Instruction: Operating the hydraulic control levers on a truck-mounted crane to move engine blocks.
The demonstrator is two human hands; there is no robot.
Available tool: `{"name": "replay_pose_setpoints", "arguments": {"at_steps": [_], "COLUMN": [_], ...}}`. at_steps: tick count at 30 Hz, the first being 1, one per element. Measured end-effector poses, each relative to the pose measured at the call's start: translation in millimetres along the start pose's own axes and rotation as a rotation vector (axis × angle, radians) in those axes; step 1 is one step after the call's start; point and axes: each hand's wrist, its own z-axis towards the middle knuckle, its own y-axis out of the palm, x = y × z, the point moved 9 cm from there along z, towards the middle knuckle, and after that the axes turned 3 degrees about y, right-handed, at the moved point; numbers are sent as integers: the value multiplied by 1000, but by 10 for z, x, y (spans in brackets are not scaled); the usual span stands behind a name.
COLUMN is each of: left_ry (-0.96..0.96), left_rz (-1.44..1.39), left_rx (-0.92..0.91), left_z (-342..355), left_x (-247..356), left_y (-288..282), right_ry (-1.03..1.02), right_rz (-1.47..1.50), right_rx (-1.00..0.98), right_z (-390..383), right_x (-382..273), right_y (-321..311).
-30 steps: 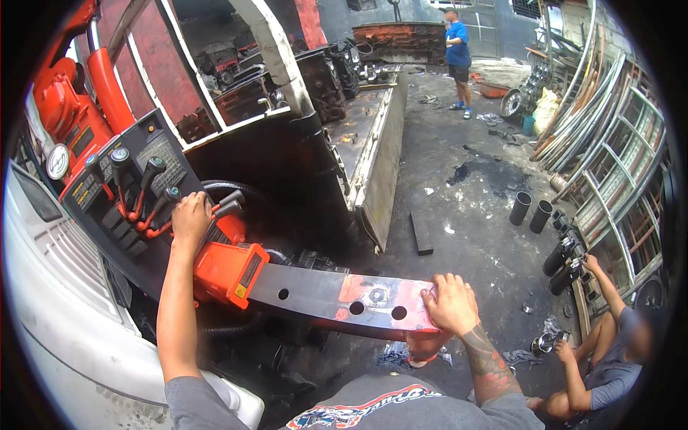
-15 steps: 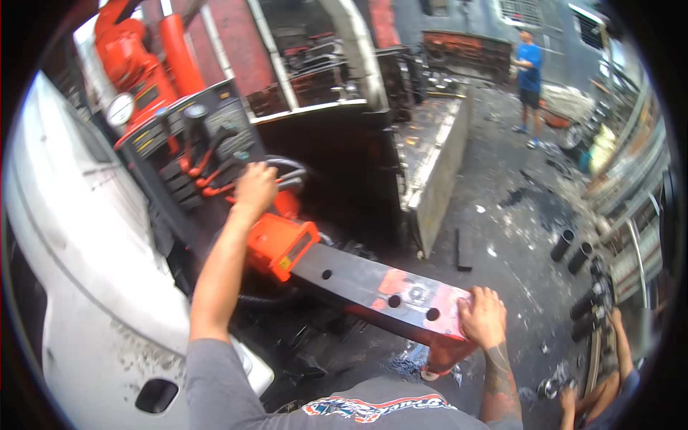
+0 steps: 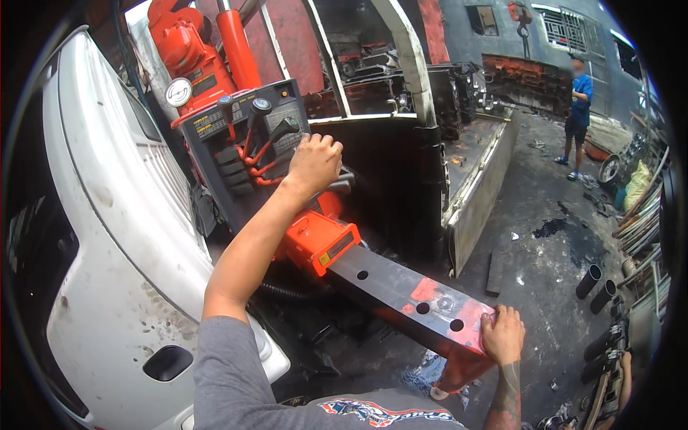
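Soft daylight glares off the white cab at left, while deep shadow fills the middle. The centre is fairly crisp; fisheye distortion bends the edges into black corners.

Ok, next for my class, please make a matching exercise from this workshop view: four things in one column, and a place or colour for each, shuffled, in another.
Things:
1. wearer's left hand
2. wearer's right hand
3. round gauge
4. pair of black tubes

Places and colours:
A. on the dark floor
B. at the control levers
C. white-faced
D. on the outer end of the metal beam

Pairs: 1-B, 2-D, 3-C, 4-A
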Motion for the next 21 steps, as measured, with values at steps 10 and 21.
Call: {"name": "replay_pose_setpoints", "arguments": {"at_steps": [10, 21], "left_ry": [16, -243], "left_rz": [-5, 339], "left_rx": [-221, 159], "left_z": [114, 478], "left_x": [423, -1172], "left_y": [426, -463], "right_ry": [-37, -44], "right_rz": [-1, -10], "right_rx": [32, 106], "right_z": [-25, -16], "right_x": [18, 25], "right_y": [-6, 2]}}
